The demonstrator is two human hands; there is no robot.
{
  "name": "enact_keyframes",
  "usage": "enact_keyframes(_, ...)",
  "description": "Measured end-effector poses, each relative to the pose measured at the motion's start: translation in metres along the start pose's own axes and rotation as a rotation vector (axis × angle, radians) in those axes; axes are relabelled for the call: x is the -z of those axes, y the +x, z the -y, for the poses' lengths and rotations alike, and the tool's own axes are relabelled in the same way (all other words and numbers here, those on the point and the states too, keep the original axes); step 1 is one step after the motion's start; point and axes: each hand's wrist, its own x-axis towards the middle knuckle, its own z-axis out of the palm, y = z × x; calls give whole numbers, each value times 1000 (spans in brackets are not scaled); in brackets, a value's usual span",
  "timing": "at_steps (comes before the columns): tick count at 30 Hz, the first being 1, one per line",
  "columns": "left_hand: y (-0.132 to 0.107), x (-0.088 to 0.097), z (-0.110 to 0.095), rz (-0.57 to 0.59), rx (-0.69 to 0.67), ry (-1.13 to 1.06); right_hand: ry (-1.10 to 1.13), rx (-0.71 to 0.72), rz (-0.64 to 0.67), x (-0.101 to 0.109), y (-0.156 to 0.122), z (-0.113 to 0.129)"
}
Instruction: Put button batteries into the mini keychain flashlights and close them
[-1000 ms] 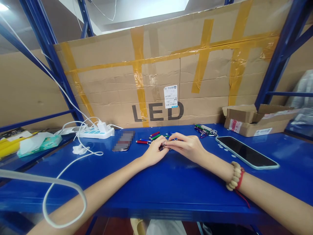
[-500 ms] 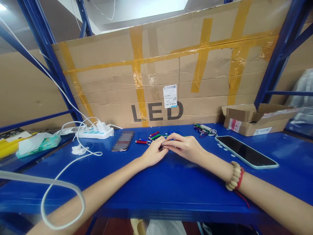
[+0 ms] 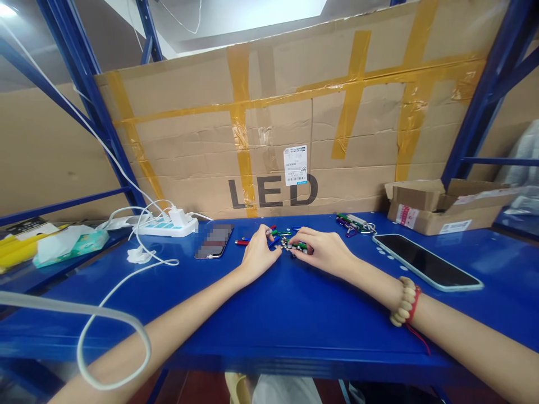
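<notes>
Both of my hands rest on the blue shelf top (image 3: 295,314), side by side at a scatter of small keychain flashlights (image 3: 275,232) in red, green and blue. My left hand (image 3: 257,255) is curled, its fingertips pressed down among the pieces; what it grips is hidden. My right hand (image 3: 326,251) pinches a small green flashlight with a silver ring (image 3: 292,246) just right of the left thumb. A bead bracelet (image 3: 405,303) sits on my right wrist.
A phone (image 3: 213,240) lies left of the hands and a bigger dark-screened one (image 3: 426,261) to the right. More keychain flashlights (image 3: 353,223) lie near an open cardboard box (image 3: 442,206). A power strip (image 3: 167,226), white cable (image 3: 113,292) and tissue pack (image 3: 69,244) are at the left. Taped cardboard (image 3: 295,123) closes the back.
My hands were joined on one small piece; now they have parted a little and slid forward into the scattered flashlights, the left reaching furthest.
</notes>
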Motion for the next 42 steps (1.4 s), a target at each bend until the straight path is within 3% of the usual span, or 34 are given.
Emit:
enact_keyframes(7,-3,-2,2,131,-100,110,27,-40,136,-3,0,-4)
enact_keyframes(15,-4,0,0,170,-120,101,16,-67,157,-4,1,-7)
enact_keyframes(30,1,-8,15,127,-167,-100,3,-83,161,-4,1,-6)
enact_keyframes(37,1,-7,5,146,-50,-295,2,-88,167,-5,1,-7)
enact_keyframes(42,-2,-5,-5,197,-51,-404,22,-80,168,-3,1,-6)
